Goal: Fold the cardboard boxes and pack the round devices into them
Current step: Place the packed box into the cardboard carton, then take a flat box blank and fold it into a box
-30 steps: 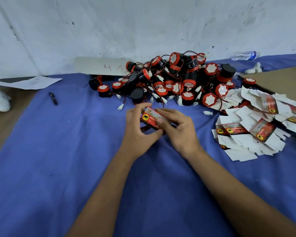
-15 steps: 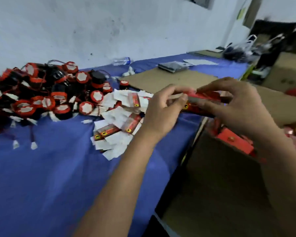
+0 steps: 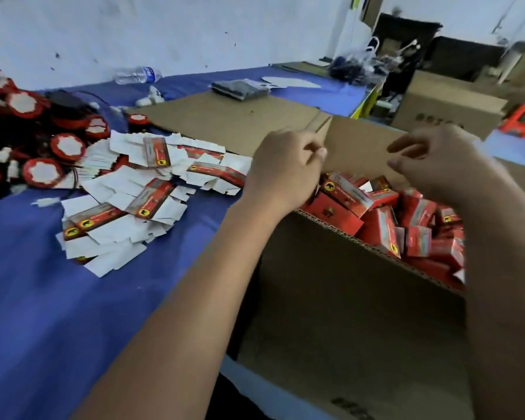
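Red boxes (image 3: 382,225), blue cloth (image 3: 43,313)

The round devices (image 3: 43,137) lie heaped far left on the table (image 3: 58,313), flat cardboard boxes (image 3: 140,201) just right of them, folded boxes (image 3: 406,225) in the carton (image 3: 331,268) at right.

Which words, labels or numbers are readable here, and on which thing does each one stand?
None can be read with certainty.
Red boxes: print, yellow logo, too blurred.
Flat boxes: same print, too blurred.
Back carton: dark letters, blurred.
Near carton: dark mark, unreadable.
Bottle: label too small.
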Demonstrator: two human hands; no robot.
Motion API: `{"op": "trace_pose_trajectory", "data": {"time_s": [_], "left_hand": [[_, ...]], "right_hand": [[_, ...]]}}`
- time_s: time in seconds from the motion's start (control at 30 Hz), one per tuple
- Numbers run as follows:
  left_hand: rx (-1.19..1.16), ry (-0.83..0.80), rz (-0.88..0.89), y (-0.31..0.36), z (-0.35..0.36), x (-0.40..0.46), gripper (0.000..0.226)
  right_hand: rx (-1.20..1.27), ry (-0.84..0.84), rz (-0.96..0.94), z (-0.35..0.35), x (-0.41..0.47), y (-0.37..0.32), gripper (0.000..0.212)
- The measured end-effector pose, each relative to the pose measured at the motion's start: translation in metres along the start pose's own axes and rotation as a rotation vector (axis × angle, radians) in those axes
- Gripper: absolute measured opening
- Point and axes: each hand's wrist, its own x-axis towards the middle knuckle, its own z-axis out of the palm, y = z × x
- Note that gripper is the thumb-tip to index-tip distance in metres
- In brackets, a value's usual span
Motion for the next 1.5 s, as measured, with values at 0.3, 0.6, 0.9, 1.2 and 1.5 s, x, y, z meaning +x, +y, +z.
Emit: {"op": "trace_pose_trajectory", "data": {"time_s": [0.3,0.6,0.9,1.2,1.5], "left_hand": [[0.605,0.098,-0.595,-0.108,-0.051,-0.069,0.037],[0.448,0.215,-0.847,-0.155,-0.11,-0.101,0.047],[-0.231,0.877,-0.703,-0.157,-0.15,-0.109,0.027],[0.181,0.982,-0.7,-0.168,-0.279,-0.213,0.041],[-0.198,0.865,-0.602,-0.176,-0.341,-0.297,0.048]], "right_hand": [[0.34,0.0,-0.446,0.098,-0.026,-0.149,0.011],[0.163,-0.516,-0.339,0.26,-0.001,-0.229,0.09],[0.558,-0.329,-0.416,0.266,-0.019,-0.264,0.106],[0.647,-0.569,-0.95,0.262,-0.112,-0.365,0.121],[0.823,-0.632,-0.998,0.301,-0.176,-0.42,0.075]]}}
